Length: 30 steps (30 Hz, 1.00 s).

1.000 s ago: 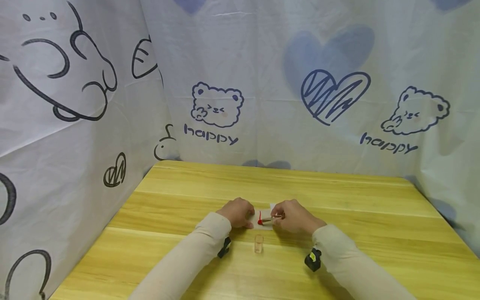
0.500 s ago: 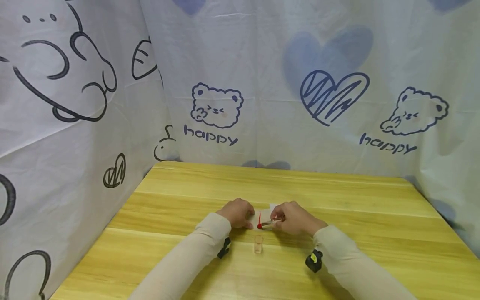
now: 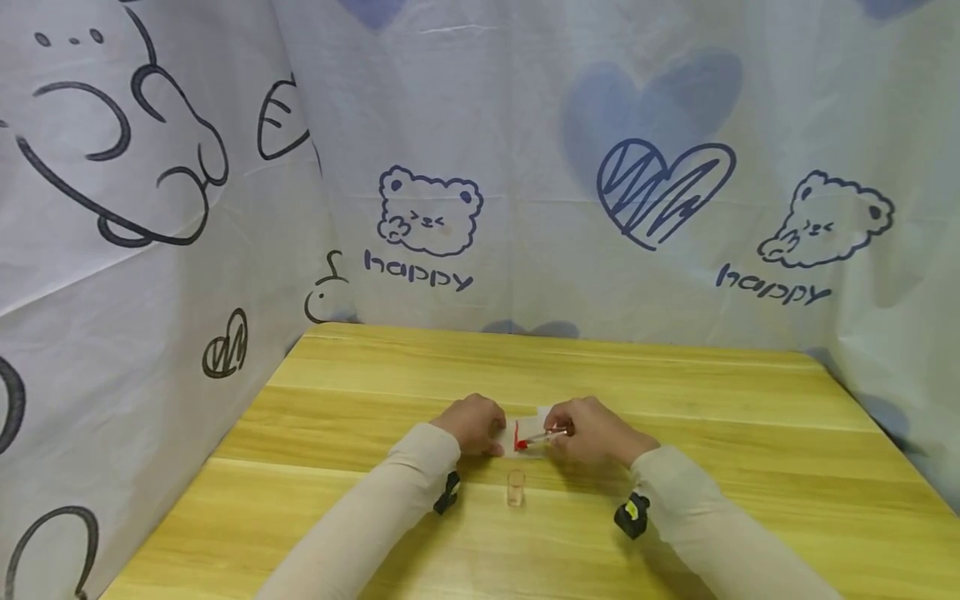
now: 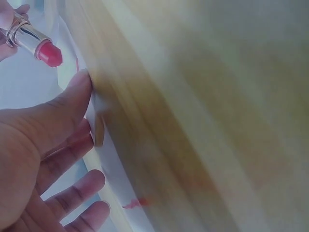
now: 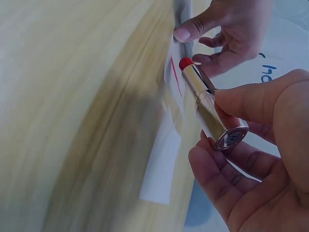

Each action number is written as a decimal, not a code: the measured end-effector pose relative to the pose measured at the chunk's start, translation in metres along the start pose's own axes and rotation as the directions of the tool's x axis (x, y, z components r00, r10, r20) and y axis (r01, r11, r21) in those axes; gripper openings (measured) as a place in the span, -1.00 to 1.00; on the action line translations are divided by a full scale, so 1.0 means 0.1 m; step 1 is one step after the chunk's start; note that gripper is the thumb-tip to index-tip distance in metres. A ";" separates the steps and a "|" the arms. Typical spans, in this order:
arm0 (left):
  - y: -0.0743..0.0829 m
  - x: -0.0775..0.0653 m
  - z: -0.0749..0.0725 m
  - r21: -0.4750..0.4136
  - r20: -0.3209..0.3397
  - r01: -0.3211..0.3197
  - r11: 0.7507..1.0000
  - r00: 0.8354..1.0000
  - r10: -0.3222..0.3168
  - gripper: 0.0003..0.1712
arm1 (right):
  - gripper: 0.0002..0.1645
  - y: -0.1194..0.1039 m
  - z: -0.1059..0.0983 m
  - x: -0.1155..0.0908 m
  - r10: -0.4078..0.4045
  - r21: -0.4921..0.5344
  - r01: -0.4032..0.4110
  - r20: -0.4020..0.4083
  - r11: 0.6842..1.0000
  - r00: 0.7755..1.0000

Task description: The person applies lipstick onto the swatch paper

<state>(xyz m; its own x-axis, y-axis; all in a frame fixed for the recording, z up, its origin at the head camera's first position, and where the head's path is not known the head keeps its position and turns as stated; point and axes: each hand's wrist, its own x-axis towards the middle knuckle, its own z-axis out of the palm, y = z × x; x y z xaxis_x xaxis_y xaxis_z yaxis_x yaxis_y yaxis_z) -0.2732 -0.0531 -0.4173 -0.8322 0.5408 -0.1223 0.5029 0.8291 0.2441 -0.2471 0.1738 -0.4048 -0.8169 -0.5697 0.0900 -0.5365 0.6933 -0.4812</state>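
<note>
My right hand [image 3: 588, 427] pinches a lipstick [image 5: 205, 106] between thumb and fingers. Its case is shiny metallic, and the red tip [image 4: 50, 54] points left, low over a small piece of white paper [image 3: 531, 424]. A thin red line [image 5: 175, 76] runs down the paper beside the tip; whether tip and paper touch, I cannot tell. My left hand [image 3: 476, 423] rests at the paper's left edge. Its thumb presses on the paper and its other fingers are spread, fairly straight, in the left wrist view.
A small clear pinkish cap [image 3: 516, 488] stands on the wooden table [image 3: 360, 508], nearer to me than the paper. White drawn-on cloth [image 3: 540, 108] hangs behind the table and along its left side. A white paper end [image 5: 159, 169] reaches out towards the right hand.
The lipstick tip has moved towards me along the paper, then slightly back and to the right. The red line has grown longer. My left hand stays at the paper's edge.
</note>
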 end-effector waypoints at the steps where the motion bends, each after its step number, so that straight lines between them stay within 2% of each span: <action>1: 0.00 0.00 0.00 0.000 0.002 0.005 1.000 1.000 -0.005 -0.51 | -0.90 0.01 -0.01 0.00 -0.002 -0.005 0.002 -0.007 1.000 1.000; 8: -0.04 0.03 -0.02 0.004 0.019 0.050 0.999 0.999 -0.050 -0.52 | -0.90 0.07 -0.10 -0.04 0.009 -0.007 -0.009 -0.033 1.000 0.999; 14: -0.04 0.06 -0.03 0.008 0.033 0.067 0.998 0.997 -0.067 -0.52 | -0.86 0.07 -0.21 -0.08 0.057 0.027 -0.055 -0.049 0.998 0.997; 21: 0.06 0.13 -0.06 -0.013 -0.002 -0.012 1.000 1.000 0.012 -0.60 | -0.83 0.17 -0.27 -0.10 0.097 0.007 -0.096 -0.113 0.995 0.989; 25: 0.17 0.18 -0.03 -0.042 0.009 -0.055 0.998 0.998 0.056 -0.62 | -0.81 0.23 -0.26 -0.10 0.116 -0.010 -0.118 -0.147 0.993 0.982; 30: 0.26 0.27 0.03 -0.024 0.014 -0.118 0.993 0.993 0.118 -0.60 | -0.81 0.31 -0.23 -0.09 0.151 -0.029 -0.159 -0.182 0.987 0.972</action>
<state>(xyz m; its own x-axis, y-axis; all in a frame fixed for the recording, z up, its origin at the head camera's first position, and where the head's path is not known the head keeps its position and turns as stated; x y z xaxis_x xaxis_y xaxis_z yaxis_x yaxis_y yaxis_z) -0.2815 -0.0161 -0.4174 -0.7637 0.6368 -0.1064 0.5916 0.7562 0.2794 -0.2612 0.2111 -0.4006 -0.9134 -0.3682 0.1736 -0.4057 0.7876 -0.4637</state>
